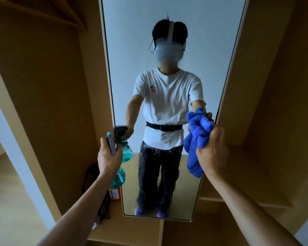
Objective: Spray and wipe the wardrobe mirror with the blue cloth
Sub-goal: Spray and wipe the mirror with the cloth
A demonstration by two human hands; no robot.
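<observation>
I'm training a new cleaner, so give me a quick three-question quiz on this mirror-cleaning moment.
1. True or false: the left hand grips the spray bottle.
2. Where do droplets show on the wardrobe mirror? A) top B) lower part C) nowhere
3. Fill in: the bunched blue cloth is held in the ___ hand.
Key: 1 true; 2 B; 3 right hand.
</observation>
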